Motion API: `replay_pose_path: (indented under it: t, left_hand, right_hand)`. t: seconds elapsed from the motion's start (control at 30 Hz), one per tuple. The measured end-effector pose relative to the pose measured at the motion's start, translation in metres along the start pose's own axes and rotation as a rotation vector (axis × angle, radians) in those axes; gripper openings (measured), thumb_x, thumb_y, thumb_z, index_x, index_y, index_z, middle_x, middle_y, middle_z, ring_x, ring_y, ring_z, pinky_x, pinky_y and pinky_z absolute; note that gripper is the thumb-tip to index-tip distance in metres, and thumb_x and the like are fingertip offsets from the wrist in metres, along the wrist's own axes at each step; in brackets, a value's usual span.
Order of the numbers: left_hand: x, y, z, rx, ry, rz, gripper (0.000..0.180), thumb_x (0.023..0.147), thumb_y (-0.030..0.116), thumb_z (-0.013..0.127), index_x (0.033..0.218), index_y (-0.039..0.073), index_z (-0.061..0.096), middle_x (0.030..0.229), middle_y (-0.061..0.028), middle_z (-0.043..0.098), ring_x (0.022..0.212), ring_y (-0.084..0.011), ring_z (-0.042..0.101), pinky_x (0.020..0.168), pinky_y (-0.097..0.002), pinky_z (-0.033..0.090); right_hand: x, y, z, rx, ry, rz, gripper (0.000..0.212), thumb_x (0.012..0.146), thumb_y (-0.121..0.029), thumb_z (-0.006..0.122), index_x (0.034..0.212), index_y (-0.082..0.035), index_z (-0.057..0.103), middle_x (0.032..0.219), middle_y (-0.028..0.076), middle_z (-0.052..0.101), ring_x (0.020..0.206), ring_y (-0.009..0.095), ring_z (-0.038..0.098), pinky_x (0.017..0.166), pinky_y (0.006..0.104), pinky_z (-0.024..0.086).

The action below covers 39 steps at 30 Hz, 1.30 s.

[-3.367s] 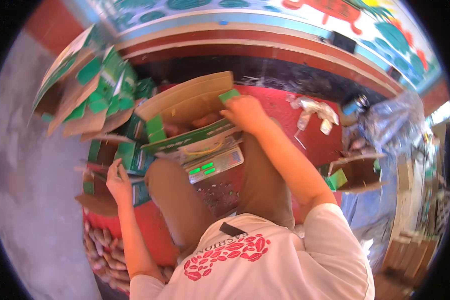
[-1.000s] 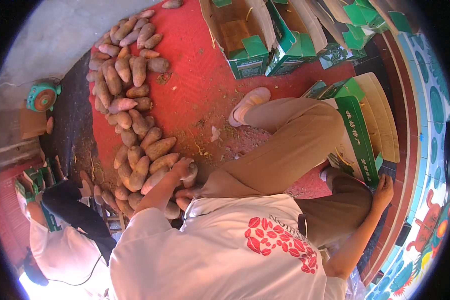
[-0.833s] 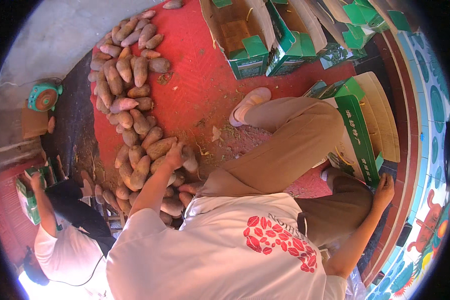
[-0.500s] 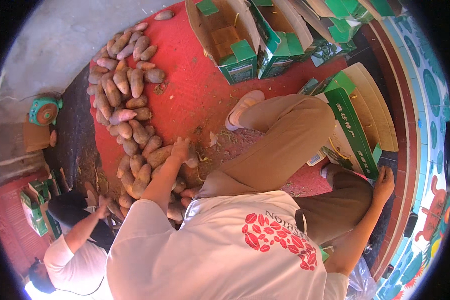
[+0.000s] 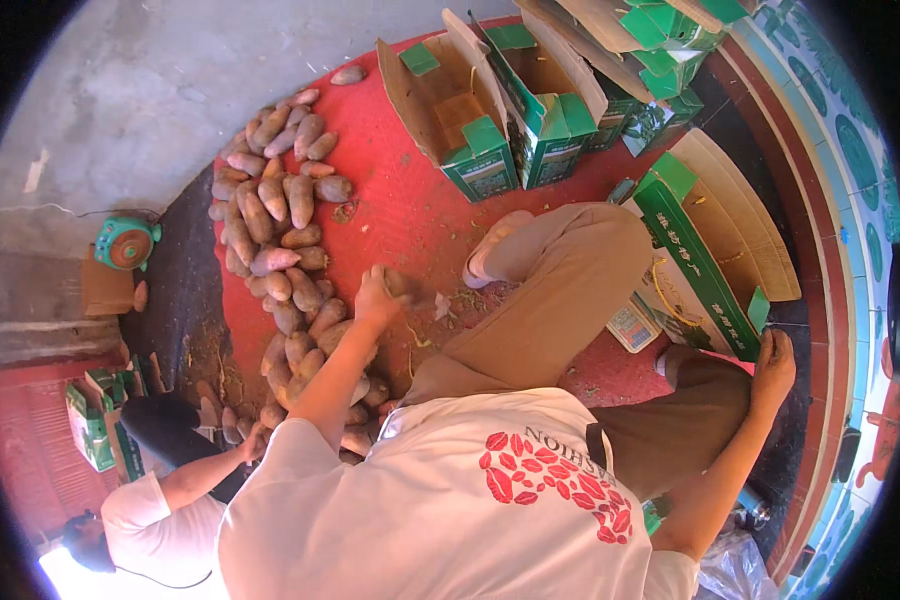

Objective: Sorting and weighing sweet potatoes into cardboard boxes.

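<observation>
My left hand (image 5: pixel 374 302) is out past the edge of a pile of sweet potatoes (image 5: pixel 300 200), over the red cloth. Its fingers are closed round a sweet potato (image 5: pixel 400 290), blurred and mostly covered by the hand. To the right, a green and white cardboard box (image 5: pixel 685 285) with an open brown flap lies tilted beside my lower leg. My right hand (image 5: pixel 773 370) is closed at the near right corner of that box, its fingertips partly hidden from view.
Open green cartons (image 5: pixel 480 155) stand at the back. A small scale with a keypad (image 5: pixel 633 326) sits beside the box. At left, a co-worker's hand (image 5: pixel 257 440) touches the pile's near end. A green round device (image 5: pixel 127 243) rests on a brown carton by the wall.
The sweet potato at the pile's edge has moved with my left hand, away from the pile. The co-worker's hand has moved right to the pile. My right hand stays at the box corner.
</observation>
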<state>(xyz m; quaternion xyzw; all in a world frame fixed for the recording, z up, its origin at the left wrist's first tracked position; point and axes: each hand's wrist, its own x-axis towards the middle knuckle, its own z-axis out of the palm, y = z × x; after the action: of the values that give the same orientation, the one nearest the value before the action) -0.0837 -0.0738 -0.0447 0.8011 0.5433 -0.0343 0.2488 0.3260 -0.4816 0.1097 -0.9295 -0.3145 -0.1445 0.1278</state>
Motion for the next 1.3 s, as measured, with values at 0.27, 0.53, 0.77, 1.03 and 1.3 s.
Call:
replay_pose_path:
  t: [0.27, 0.53, 0.77, 1.03, 1.3]
  left_hand:
    - [0.020, 0.138, -0.077, -0.365, 0.579, 0.574, 0.064, 0.061, 0.020, 0.076, 0.114, 0.005, 0.044, 0.103, -0.0163, 0.051, 0.093, -0.0324, 0.052, 0.083, -0.0386, 0.044]
    - [-0.009, 0.280, -0.111, -0.881, 0.283, 0.845, 0.064, 0.061, 0.006, 0.076, 0.116, 0.007, 0.044, 0.103, -0.0087, 0.051, 0.097, -0.0183, 0.051, 0.085, -0.0314, 0.043]
    - [-0.027, 0.375, -0.079, -0.557, 0.245, 1.207, 0.063, 0.061, 0.009, 0.075, 0.117, 0.006, 0.045, 0.108, -0.0105, 0.051, 0.101, -0.0225, 0.051, 0.088, -0.0335, 0.042]
    - [-0.020, 0.436, -0.015, -0.209, 0.001, 1.275, 0.063, 0.061, 0.017, 0.074, 0.116, 0.010, 0.045, 0.106, -0.0139, 0.050, 0.098, -0.0324, 0.052, 0.085, -0.0391, 0.044]
    - [-0.006, 0.472, 0.042, -0.160, -0.329, 1.210, 0.061, 0.064, 0.021, 0.074, 0.117, 0.007, 0.047, 0.108, -0.0180, 0.055, 0.103, -0.0317, 0.053, 0.087, -0.0384, 0.043]
  right_hand:
    - [0.003, -0.021, -0.014, 0.094, -0.011, 0.052, 0.015, 0.083, -0.015, 0.057, 0.084, 0.000, 0.059, 0.082, 0.016, 0.059, 0.077, 0.034, 0.058, 0.066, 0.0389, 0.045]
    - [-0.001, -0.016, -0.004, 0.142, -0.124, 0.006, 0.019, 0.076, -0.021, 0.064, 0.083, -0.004, 0.062, 0.085, 0.017, 0.062, 0.081, 0.034, 0.059, 0.071, 0.0414, 0.046]
    - [-0.008, -0.002, -0.005, 0.163, -0.190, -0.016, 0.007, 0.075, -0.013, 0.060, 0.078, -0.007, 0.057, 0.079, 0.012, 0.060, 0.080, 0.031, 0.059, 0.068, 0.0417, 0.047]
    - [-0.007, -0.001, -0.004, 0.246, -0.157, -0.031, 0.005, 0.074, -0.009, 0.059, 0.077, -0.005, 0.056, 0.078, 0.012, 0.059, 0.079, 0.032, 0.058, 0.067, 0.0417, 0.046]
    - [-0.003, -0.003, -0.002, 0.194, -0.159, -0.028, 0.008, 0.074, -0.011, 0.060, 0.079, -0.005, 0.057, 0.078, 0.011, 0.061, 0.079, 0.029, 0.059, 0.069, 0.0402, 0.048]
